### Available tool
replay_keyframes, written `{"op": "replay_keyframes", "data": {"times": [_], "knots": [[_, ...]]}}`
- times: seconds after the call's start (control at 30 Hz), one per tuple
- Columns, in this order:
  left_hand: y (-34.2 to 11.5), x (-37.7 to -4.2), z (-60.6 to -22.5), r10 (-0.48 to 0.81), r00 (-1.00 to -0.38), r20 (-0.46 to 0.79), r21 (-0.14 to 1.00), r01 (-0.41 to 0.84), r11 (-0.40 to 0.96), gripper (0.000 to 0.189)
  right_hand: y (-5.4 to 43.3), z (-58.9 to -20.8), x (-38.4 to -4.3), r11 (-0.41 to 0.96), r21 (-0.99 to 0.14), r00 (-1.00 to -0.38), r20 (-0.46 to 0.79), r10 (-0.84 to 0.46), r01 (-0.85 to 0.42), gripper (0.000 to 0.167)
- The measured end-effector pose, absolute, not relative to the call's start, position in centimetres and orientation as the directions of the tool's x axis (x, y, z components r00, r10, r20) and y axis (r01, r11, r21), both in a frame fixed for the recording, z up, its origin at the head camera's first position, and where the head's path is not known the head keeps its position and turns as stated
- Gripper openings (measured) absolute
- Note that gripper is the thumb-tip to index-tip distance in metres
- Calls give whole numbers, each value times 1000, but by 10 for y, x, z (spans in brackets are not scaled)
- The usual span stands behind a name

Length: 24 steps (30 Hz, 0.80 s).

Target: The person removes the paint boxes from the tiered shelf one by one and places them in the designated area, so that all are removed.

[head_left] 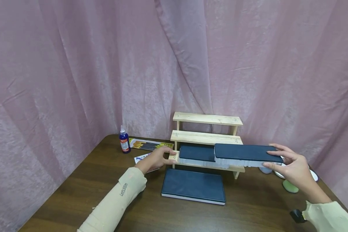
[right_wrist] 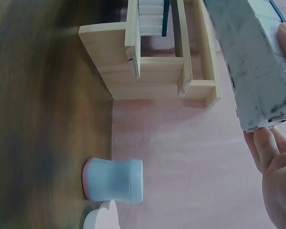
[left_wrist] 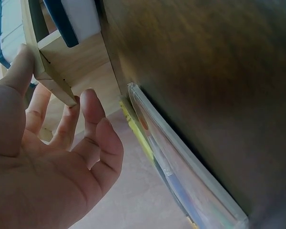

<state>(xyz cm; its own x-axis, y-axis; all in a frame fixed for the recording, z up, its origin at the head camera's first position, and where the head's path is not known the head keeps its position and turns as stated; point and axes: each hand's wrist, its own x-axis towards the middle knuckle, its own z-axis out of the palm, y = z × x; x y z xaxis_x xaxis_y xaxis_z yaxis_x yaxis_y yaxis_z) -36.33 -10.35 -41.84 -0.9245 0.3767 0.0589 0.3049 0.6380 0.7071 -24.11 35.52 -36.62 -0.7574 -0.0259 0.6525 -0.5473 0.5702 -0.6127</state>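
My right hand [head_left: 291, 164] holds the right end of a long box [head_left: 246, 152] with a dark blue top and white sides. It is raised in front of the wooden step shelf [head_left: 207, 137], and its grey underside shows in the right wrist view. Another dark blue-topped box [head_left: 195, 152] lies on the shelf's lowest step, partly hidden behind the held one. My left hand [head_left: 158, 158] pinches the left end of that step, thumb above and fingertips beneath the board [left_wrist: 55, 83]. A wider blue-topped box [head_left: 193, 185] lies flat on the table before the shelf.
At the table's back left stand a blue bottle [head_left: 124, 141] with a white cap and a pack of brushes [head_left: 150, 144]. A flat packet [head_left: 140, 158] lies behind my left wrist. To the right are a light blue container [right_wrist: 113, 180] and a green round thing [head_left: 290, 186].
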Motion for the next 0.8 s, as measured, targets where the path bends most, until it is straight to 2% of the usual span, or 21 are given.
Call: {"op": "replay_keyframes", "data": {"times": [0.23, 0.5, 0.8], "knots": [[-103, -363, -417, 371, -926, 68, 697, 310, 647, 33, 361, -367, -237, 546, -632, -765, 643, -27, -551, 42], [-101, -364, -421, 393, -915, 91, 713, 335, 615, 33, 372, -366, -223, 610, -613, -786, 617, -28, -503, 41], [-103, -365, -420, 378, -923, 70, 700, 315, 641, 33, 379, -372, -220, 606, -590, -766, 641, -49, -533, 42]]}}
